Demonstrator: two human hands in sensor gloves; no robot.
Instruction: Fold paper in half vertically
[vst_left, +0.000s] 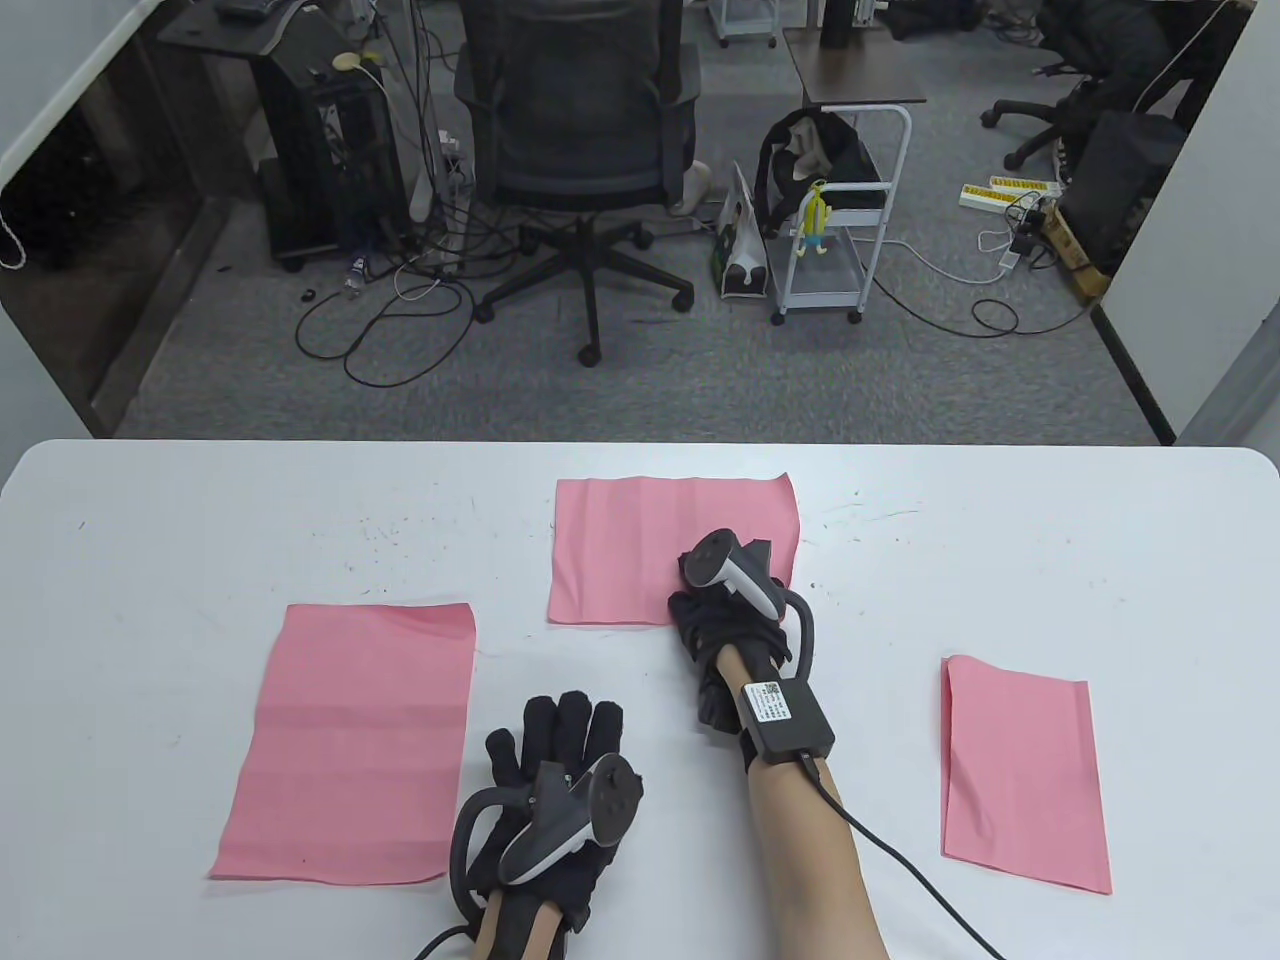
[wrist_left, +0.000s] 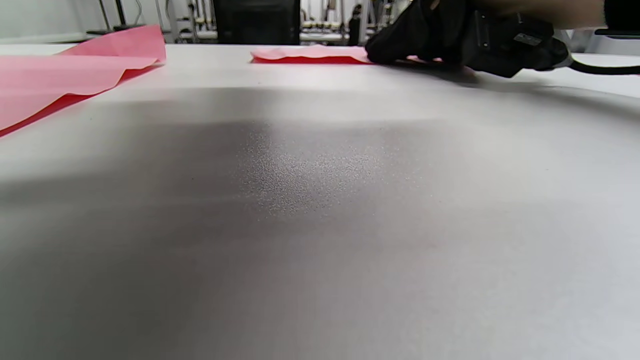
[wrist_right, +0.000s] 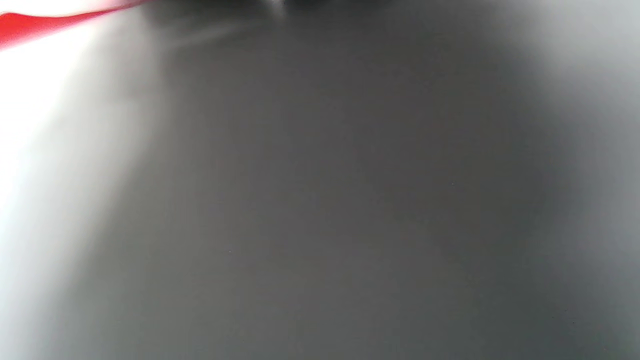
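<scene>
A pink paper (vst_left: 650, 545) lies folded at the table's middle; it also shows in the left wrist view (wrist_left: 310, 53). My right hand (vst_left: 712, 612) rests on its near right corner, fingers bent down onto it; the left wrist view shows the hand (wrist_left: 425, 35) low on the paper. I cannot tell if it pinches the sheet. My left hand (vst_left: 556, 742) lies flat on the bare table with fingers spread, holding nothing, between the middle and left papers. The right wrist view is blurred, with only a red paper edge (wrist_right: 30, 24) at the top left.
An unfolded pink sheet (vst_left: 350, 740) lies at the left, its edge lifted in the left wrist view (wrist_left: 75, 75). A narrower folded pink sheet (vst_left: 1020, 770) lies at the right. The white table (vst_left: 200, 520) ends at a far edge, with an office chair (vst_left: 580, 120) beyond.
</scene>
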